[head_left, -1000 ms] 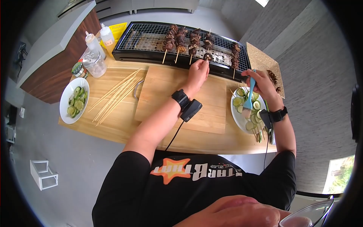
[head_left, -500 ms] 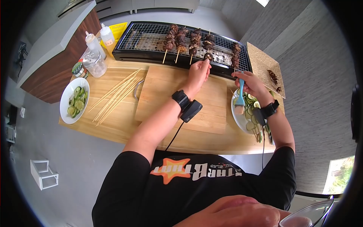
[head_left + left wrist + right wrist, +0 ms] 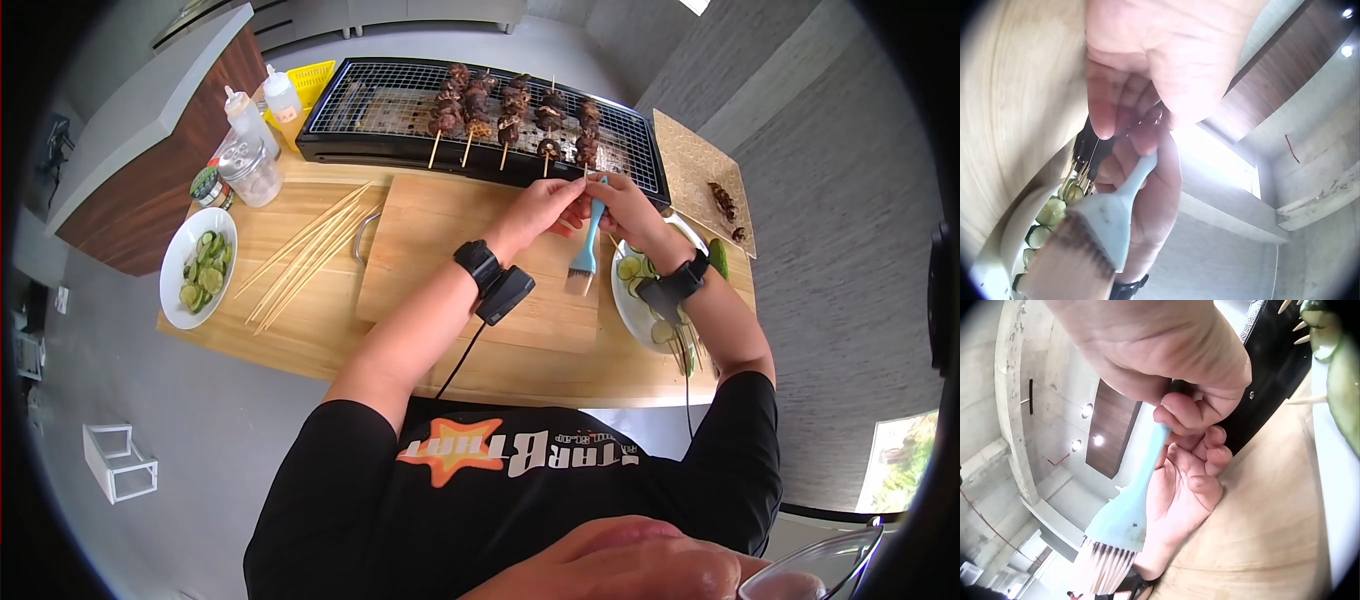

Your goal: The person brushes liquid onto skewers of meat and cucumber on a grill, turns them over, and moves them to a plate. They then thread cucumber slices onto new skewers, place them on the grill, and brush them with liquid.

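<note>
My right hand (image 3: 628, 212) holds a light blue basting brush (image 3: 586, 245), bristles down over the cutting board (image 3: 480, 260). Its fingertips meet those of my left hand (image 3: 535, 212) at the bare stick end of the rightmost meat skewer (image 3: 588, 130) on the grill. The left thumb and forefinger pinch around that stick end; in the right wrist view the other left fingers (image 3: 1213, 453) are loosely bent behind the brush. Several more browned meat skewers (image 3: 513, 105) lie side by side across the grill rack, sticks toward me.
The black grill (image 3: 400, 150) spans the table's far side. On the right stand a plate (image 3: 622, 305) of cucumber skewers and a patterned board (image 3: 690, 150) with meat scraps. To the left are bare sticks (image 3: 310, 255), a bowl (image 3: 170, 270) of cucumber slices, a shaker (image 3: 250, 180) and squeeze bottles (image 3: 283, 95).
The right hand has come left from the cucumber plate with the brush, and the rightmost skewer has shifted left toward the others. The left hand has moved from the fourth skewer to it.
</note>
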A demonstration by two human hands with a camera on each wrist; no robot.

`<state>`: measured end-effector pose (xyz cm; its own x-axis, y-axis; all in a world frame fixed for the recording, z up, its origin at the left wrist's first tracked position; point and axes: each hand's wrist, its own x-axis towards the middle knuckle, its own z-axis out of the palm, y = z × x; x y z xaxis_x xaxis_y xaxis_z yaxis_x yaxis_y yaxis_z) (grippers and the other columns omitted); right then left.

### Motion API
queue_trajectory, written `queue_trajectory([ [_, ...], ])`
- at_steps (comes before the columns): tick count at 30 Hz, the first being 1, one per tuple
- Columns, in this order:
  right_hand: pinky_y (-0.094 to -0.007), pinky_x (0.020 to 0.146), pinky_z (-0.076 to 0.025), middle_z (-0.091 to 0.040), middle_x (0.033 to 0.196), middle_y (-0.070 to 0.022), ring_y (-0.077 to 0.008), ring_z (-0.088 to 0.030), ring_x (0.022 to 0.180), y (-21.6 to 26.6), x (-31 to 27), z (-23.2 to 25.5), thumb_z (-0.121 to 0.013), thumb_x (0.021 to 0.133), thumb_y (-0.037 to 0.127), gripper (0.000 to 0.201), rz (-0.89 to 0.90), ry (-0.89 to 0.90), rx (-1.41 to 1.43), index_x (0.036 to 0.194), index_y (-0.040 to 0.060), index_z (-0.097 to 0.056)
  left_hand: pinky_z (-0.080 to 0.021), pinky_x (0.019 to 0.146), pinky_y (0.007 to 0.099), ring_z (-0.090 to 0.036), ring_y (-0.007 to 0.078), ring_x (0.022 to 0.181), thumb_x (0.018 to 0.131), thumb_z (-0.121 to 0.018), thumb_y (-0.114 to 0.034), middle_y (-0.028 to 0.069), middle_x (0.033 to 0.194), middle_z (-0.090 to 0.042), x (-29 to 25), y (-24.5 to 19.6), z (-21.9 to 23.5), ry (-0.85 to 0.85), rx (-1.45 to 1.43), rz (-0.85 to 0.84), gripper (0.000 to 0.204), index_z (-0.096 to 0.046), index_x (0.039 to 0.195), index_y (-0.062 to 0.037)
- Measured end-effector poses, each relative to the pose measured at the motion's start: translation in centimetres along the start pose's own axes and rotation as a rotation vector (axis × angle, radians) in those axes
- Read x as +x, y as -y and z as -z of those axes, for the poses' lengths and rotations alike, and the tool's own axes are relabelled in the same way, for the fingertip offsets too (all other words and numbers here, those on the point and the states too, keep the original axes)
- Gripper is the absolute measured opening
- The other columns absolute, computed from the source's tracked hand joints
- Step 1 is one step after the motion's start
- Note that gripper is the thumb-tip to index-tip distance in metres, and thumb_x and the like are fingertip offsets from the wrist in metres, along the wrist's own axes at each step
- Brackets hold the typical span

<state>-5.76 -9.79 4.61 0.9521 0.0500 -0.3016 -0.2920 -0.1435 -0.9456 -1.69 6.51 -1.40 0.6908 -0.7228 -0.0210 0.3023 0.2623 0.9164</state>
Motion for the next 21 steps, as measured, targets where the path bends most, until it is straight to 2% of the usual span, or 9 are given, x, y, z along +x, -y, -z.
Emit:
queue_trajectory([
  [2, -0.0188, 0.040, -0.030, -0.057, 0.065, -0.0006, -0.0044, -0.042, 0.045, 0.5, -0.2, -0.5, -0.051, 0.096, 0.020, 0.019, -0.013, -0.016, -0.094, 0.090, 0.0043, -0.059, -0.053, 0.059, 0.0234, -0.061, 0.0078, 0.069, 0.097, -0.050, -0.041, 0.0000, 0.080, -0.063, 0.2, 0.3, 0.1, 0.006, -0.013, -0.004, 0.037, -0.064, 0.094, -0.0076],
  [5, -0.0196, 0.040, -0.032, -0.058, 0.064, -0.0015, -0.0045, -0.044, 0.045, 2.9, -1.1, 0.5, -0.049, 0.096, 0.023, 0.025, -0.034, 0.033, -0.431, 0.084, 0.0037, -0.059, -0.052, 0.058, 0.0229, -0.060, 0.0080, 0.069, 0.097, -0.049, -0.041, -0.0001, 0.079, -0.062, 0.2, 0.5, 0.2, -0.001, -0.013, -0.003, 0.037, -0.062, 0.094, -0.0072],
  [8, -0.0181, 0.041, -0.032, -0.059, 0.066, 0.0000, -0.0035, -0.046, 0.049, 5.6, -2.2, 2.1, -0.051, 0.097, 0.029, 0.026, 0.057, -0.074, -0.493, 0.085, 0.0069, -0.058, -0.050, 0.056, 0.0223, -0.060, 0.0083, 0.069, 0.097, -0.049, -0.040, -0.0001, 0.078, -0.061, 0.3, 0.7, 0.2, -0.025, 0.014, -0.009, 0.035, -0.062, 0.094, -0.0068],
  [13, -0.0198, 0.050, -0.043, -0.063, 0.073, -0.0032, -0.0052, -0.052, 0.055, 7.6, -0.3, 5.8, -0.048, 0.099, 0.029, 0.029, 0.619, -0.424, -0.313, 0.090, 0.0031, -0.057, -0.049, 0.054, 0.0221, -0.059, 0.0084, 0.068, 0.098, -0.049, -0.037, 0.0003, 0.077, -0.060, 0.5, 1.0, 0.1, -0.024, 0.062, -0.040, 0.034, -0.062, 0.094, -0.0060],
  [16, -0.0210, 0.056, -0.048, -0.065, 0.083, -0.0064, -0.0075, -0.056, 0.062, 7.6, 1.9, 6.2, -0.050, 0.099, 0.026, 0.027, 0.848, -0.498, -0.235, 0.099, -0.0002, -0.058, -0.050, 0.054, 0.0227, -0.059, 0.0088, 0.067, 0.098, -0.048, -0.035, 0.0007, 0.077, -0.060, 0.6, 0.9, 0.3, -0.026, 0.031, -0.020, 0.032, -0.062, 0.093, -0.0060],
  [17, -0.0230, 0.069, -0.051, -0.066, 0.091, -0.0074, -0.0102, -0.061, 0.077, 7.3, 2.5, 6.5, -0.050, 0.099, 0.023, 0.025, 0.838, -0.472, -0.295, 0.102, -0.0005, -0.058, -0.050, 0.054, 0.0229, -0.059, 0.0089, 0.067, 0.098, -0.047, -0.034, 0.0008, 0.077, -0.060, 0.6, 0.9, 0.4, -0.024, 0.015, -0.014, 0.032, -0.061, 0.092, -0.0061],
  [20, -0.0250, 0.076, -0.050, -0.065, 0.094, -0.0066, -0.0122, -0.062, 0.085, 5.7, 4.5, 6.1, -0.051, 0.099, 0.023, 0.025, 0.813, -0.472, -0.429, 0.105, 0.0002, -0.058, -0.050, 0.054, 0.0237, -0.059, 0.0096, 0.066, 0.098, -0.047, -0.032, 0.0013, 0.077, -0.060, 0.4, 0.8, 0.4, -0.025, 0.000, -0.023, 0.031, -0.060, 0.087, -0.0066],
  [21, -0.0264, 0.080, -0.049, -0.065, 0.095, -0.0063, -0.0131, -0.062, 0.090, 5.3, 4.7, 6.2, -0.050, 0.099, 0.023, 0.025, 0.742, -0.470, -0.544, 0.107, 0.0005, -0.057, -0.050, 0.054, 0.0238, -0.059, 0.0097, 0.066, 0.098, -0.047, -0.032, 0.0014, 0.077, -0.060, 0.4, 0.8, 0.4, -0.028, 0.000, -0.025, 0.030, -0.059, 0.086, -0.0068],
])
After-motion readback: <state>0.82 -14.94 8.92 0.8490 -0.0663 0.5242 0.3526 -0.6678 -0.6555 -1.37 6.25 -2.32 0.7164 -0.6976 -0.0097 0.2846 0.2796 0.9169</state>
